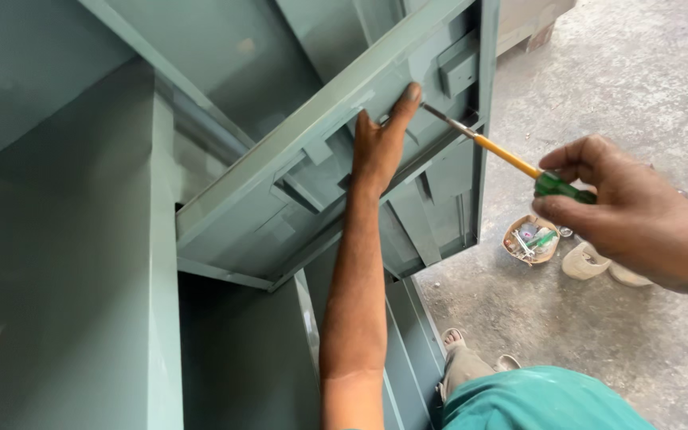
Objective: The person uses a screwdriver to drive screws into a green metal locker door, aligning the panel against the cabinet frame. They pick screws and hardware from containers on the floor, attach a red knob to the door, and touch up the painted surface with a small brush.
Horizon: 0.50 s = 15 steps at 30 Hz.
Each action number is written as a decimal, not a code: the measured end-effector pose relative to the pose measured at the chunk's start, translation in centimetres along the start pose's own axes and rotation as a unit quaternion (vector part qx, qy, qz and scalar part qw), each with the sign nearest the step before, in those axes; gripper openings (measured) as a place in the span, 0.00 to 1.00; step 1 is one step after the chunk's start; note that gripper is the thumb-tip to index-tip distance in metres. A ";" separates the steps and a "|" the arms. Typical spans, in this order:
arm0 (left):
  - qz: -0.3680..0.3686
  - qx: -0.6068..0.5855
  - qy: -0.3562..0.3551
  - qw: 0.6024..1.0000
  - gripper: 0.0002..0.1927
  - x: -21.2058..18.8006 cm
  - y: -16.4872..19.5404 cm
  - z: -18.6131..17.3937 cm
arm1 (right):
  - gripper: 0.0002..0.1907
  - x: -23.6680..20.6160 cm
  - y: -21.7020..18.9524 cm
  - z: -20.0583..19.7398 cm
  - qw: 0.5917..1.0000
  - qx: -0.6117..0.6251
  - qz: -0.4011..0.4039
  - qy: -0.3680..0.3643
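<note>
My left hand [382, 139] lies flat against the inner side of a grey-green metal cabinet door [296, 159], its fingers stretched toward a small bracket [457, 70] near the door's edge. In my right hand [623, 209] I grip a screwdriver [511, 159] with a green and yellow handle. Its metal tip reaches the door just beside my left fingertips. The door hangs tilted in front of the cabinet body [65, 263].
A small round dish [530, 240] with screws and small parts sits on the concrete floor [631, 80], with a pale sandal [587, 261] beside it. My foot in a sandal [453, 338] and green trouser leg [535, 398] show below.
</note>
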<state>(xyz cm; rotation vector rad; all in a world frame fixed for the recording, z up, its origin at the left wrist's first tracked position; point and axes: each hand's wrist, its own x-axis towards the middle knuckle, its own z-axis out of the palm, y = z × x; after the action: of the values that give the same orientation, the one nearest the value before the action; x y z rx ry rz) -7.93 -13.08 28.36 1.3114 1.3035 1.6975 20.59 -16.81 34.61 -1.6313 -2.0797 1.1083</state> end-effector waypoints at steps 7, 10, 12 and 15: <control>-0.001 0.041 0.026 0.999 0.35 0.1 -0.7 -0.1 | 0.24 -2.2 -0.1 -0.2 0.724 -0.559 -0.333 0.229; -0.001 0.046 0.057 0.997 0.35 0.1 -1.1 0.0 | 0.25 -2.9 -1.3 0.7 0.717 -0.641 -0.251 0.114; 0.016 0.020 0.043 0.999 0.36 0.0 -1.4 0.0 | 0.24 -3.4 -1.8 1.1 0.749 -0.605 -0.238 0.129; 0.011 0.017 0.035 0.999 0.36 -0.1 -1.8 0.1 | 0.21 -3.4 -2.2 1.5 0.788 -0.557 -0.217 0.145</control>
<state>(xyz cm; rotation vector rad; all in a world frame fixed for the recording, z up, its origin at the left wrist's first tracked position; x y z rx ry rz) -7.96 -12.53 26.66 1.3000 1.3676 1.7583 19.19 -20.70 35.98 -1.3362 -2.8046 -0.6685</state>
